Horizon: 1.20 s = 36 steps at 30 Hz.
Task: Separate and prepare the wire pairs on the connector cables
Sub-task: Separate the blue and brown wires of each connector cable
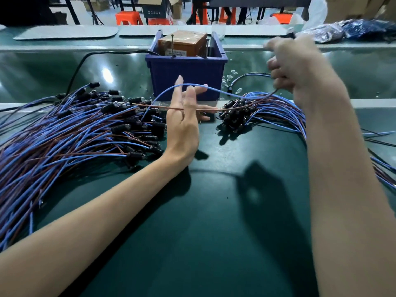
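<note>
Head view: left hand [184,125] has straight fingers spread between the blue wire [214,87], which arches over its fingertips, and the brown wire [154,106], which crosses its fingers; it grips neither. Right hand [297,67], blurred, is curled round the brown wire's end, up-right of the left. Wires look thin, light, floppy; best pinched near the black connector [136,101]. More cables [64,136] are heaped left of that hand on the desk [214,211].
</note>
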{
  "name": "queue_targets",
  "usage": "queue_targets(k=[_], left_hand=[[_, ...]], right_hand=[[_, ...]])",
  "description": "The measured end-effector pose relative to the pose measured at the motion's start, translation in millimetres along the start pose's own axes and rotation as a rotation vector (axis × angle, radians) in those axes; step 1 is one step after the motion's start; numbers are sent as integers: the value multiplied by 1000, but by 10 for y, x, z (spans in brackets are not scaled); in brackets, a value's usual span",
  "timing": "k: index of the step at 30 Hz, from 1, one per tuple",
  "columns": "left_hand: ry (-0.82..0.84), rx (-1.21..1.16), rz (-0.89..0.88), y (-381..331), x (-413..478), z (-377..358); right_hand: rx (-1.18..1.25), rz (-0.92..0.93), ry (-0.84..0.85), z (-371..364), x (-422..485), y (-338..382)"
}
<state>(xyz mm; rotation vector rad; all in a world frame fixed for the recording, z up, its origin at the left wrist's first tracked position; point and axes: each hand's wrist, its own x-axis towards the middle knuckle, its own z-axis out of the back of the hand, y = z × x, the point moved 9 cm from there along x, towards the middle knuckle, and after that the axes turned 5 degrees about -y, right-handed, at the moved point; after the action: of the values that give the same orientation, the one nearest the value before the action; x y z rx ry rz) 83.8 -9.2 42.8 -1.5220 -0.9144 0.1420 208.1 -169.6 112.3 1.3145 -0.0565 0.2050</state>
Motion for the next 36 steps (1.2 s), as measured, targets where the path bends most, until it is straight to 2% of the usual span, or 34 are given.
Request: queue_targets(k=[4, 6, 10, 14, 16, 23, 26, 30, 36], left_hand=[[-59, -21, -1, -1, -2, 57], [-45, -5, 10, 13, -4, 44], [69, 4, 46, 59, -26, -55], [242, 71, 39, 99, -82, -205], [272, 101, 38, 113, -96, -230], [253, 104, 82, 191, -47, -192], [189, 65, 102, 202, -14, -126], [22, -59, 185, 271, 79, 26], [-1, -95, 201, 287, 90, 24]], right_hand=[[-488, 36, 175, -195, -46, -110], [-552, 81, 274, -304, -117, -108], [-392, 162, 394, -480, -282, 41], [-189, 126, 529, -665, -437, 61], [-151, 140, 564, -725, -492, 65], [-66, 190, 519, -784, -445, 120], [-115, 204, 433, -753, -365, 101], [-156, 178, 305, -656, -228, 27], [-150, 108, 190, -550, -94, -122]])
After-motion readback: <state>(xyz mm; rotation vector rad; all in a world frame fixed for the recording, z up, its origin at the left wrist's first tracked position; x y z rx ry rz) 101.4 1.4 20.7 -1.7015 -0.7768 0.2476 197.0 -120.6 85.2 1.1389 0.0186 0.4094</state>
